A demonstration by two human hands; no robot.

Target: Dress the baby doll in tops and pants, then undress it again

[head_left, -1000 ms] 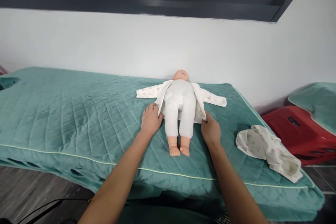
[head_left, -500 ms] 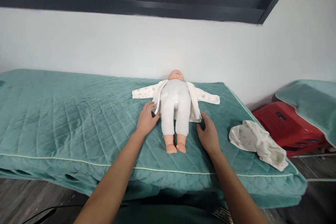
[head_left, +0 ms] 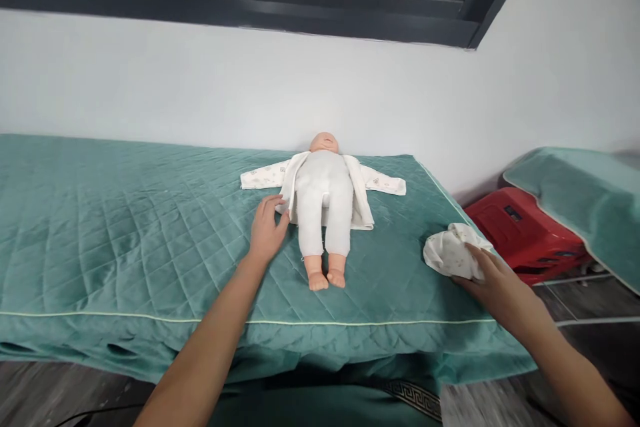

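Note:
A baby doll (head_left: 324, 207) lies on its back with its feet toward me, its body and legs white and its feet bare. Beneath it a white baby jacket (head_left: 361, 203) is spread with the front apart and both printed sleeves stretched sideways. My left hand (head_left: 267, 230) rests by the jacket's left lower edge, thumb and fingers apart, fingertips at the cloth. At the right, a crumpled white printed baby garment (head_left: 447, 253) lies on the bed, and my right hand (head_left: 500, 287) grips its near side between thumb and fingers. Part of that garment is hidden behind the hand.
The doll lies on a green quilted mattress cover (head_left: 150, 233) against a white wall (head_left: 225, 80). Past the bed's right end stands a red plastic stool (head_left: 520, 227), partly under another green cover (head_left: 565, 180). A dark-framed window (head_left: 310, 10) is above.
My right hand has left the jacket's right lower edge and moved right onto the crumpled garment. My left hand stays by the jacket. The view has shifted slightly to the right.

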